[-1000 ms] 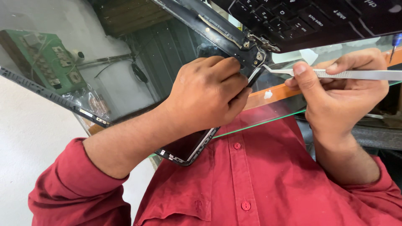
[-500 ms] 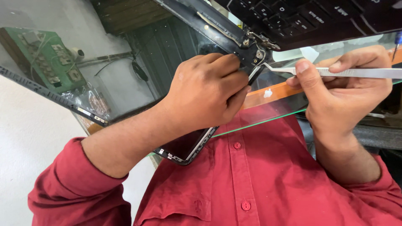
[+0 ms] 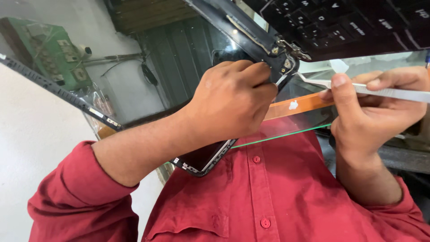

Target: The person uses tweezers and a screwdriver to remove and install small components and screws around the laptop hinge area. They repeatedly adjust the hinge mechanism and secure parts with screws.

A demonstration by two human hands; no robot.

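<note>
— Metal tweezers (image 3: 380,92), who holds them?
— The right hand (image 3: 371,112); its fingers pinch them, and the thin tip points at the top corner of the phone (image 3: 210,159).
— And the phone?
— The left hand (image 3: 233,105) is wrapped closed around it, just above the red shirt (image 3: 268,197). Its open upper end (image 3: 284,67) lies near a laptop keyboard (image 3: 340,22), perhaps touching.

A narrow gap separated the left hand (image 3: 235,101) from the right hand (image 3: 371,112), bounded above by the laptop keyboard (image 3: 340,24) and crossed by the tweezers (image 3: 380,92).
</note>
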